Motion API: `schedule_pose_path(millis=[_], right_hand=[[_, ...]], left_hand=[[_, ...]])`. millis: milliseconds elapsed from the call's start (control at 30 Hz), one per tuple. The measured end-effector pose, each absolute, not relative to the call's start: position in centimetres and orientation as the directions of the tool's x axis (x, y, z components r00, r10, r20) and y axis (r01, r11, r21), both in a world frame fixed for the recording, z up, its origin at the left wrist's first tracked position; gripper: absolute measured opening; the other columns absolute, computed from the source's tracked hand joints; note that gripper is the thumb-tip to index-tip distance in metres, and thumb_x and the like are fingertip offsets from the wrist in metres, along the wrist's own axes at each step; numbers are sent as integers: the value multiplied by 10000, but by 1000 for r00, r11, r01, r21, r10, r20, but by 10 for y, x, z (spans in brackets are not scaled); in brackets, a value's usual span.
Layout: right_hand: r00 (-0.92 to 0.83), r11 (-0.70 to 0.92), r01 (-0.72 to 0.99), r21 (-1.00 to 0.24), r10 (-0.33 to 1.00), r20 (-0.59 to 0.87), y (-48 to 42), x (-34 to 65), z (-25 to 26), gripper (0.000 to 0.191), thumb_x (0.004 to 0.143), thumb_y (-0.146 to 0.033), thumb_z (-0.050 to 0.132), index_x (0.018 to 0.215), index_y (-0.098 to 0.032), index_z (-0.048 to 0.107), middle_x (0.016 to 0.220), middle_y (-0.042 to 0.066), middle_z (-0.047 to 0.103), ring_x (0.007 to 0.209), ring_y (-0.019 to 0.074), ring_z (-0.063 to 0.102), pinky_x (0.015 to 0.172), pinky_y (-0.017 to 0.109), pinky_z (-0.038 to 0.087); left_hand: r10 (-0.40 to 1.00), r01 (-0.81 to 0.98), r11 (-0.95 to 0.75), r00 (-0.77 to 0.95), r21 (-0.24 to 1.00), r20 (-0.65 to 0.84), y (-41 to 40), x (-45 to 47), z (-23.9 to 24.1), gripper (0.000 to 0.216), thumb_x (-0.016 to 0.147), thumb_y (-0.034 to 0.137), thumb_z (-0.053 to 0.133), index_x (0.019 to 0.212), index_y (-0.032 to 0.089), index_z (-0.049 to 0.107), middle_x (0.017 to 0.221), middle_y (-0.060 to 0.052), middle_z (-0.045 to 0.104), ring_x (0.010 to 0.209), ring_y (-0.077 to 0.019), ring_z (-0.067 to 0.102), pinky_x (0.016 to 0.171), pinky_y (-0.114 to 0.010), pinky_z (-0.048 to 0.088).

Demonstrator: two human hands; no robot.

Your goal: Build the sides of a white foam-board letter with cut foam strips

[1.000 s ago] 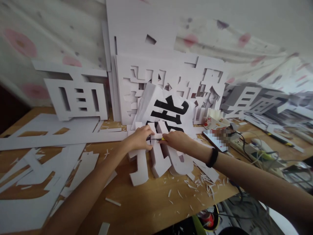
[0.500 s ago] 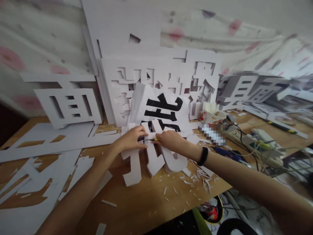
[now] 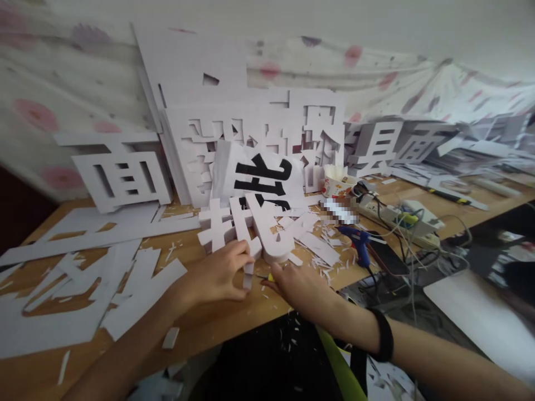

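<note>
My left hand (image 3: 223,270) is at the front of the table, with thumb and fingers curled around a small strip of white foam board (image 3: 248,277). Just to its right, my right hand (image 3: 303,287) grips a craft knife (image 3: 271,277) with a yellow handle. Its thin blade points left at the strip, and whether it touches cannot be made out. Beyond both hands lies a thick white foam-board character (image 3: 273,239), made of several pieces. Behind that leans a white sheet printed with a black character (image 3: 263,178).
Cut-out boards (image 3: 192,117) stand against the curtain, beside a finished character (image 3: 121,178) at left. Offcuts (image 3: 142,295) cover the table's left. A blue glue gun (image 3: 359,242), a paper cup (image 3: 337,184), a power strip (image 3: 384,214), cables and another cutter (image 3: 449,195) lie right.
Both hands have moved from the top of the white character towards the table's front edge. The left now has a small strip between its fingers. The view has shifted too.
</note>
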State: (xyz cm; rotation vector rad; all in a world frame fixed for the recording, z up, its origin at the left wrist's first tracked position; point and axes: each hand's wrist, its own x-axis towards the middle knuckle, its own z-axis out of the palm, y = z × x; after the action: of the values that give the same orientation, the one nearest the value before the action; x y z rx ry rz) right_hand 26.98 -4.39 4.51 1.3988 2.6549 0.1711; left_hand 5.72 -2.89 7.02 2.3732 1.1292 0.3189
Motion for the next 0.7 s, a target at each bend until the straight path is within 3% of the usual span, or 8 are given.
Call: schedule_pose_path(millis=[200, 433, 700], right_hand=[[-560, 583, 809, 78, 804, -201, -88, 276, 7, 309, 1012, -393, 450, 991, -134, 618, 751, 112, 725, 660, 254, 724, 482, 295, 443], [-570, 608, 792, 60, 771, -285, -85, 275, -13, 345, 1041, -372, 354, 1069, -124, 592, 834, 125, 735, 751, 272, 734, 538, 309, 476], [-573, 635, 767, 92, 743, -347, -74, 277, -8, 381, 1043, -408, 337, 1059, -134, 601, 820, 129, 733, 758, 265, 734, 531, 297, 449]], left_hand=[[779, 680, -501, 624, 536, -64, -66, 68, 27, 212, 707, 246, 694, 898, 198, 618, 1022, -33, 541, 929, -220, 556, 765, -311, 467], [750, 616, -503, 659, 607, -47, -62, 65, -20, 346, 685, 228, 741, 1013, 178, 642, 1031, -52, 538, 928, -221, 563, 804, -323, 479], [731, 491, -476, 682, 729, 18, -53, 58, -35, 461, 692, 230, 776, 1132, 208, 639, 1133, -57, 557, 1065, -243, 552, 924, -359, 462]])
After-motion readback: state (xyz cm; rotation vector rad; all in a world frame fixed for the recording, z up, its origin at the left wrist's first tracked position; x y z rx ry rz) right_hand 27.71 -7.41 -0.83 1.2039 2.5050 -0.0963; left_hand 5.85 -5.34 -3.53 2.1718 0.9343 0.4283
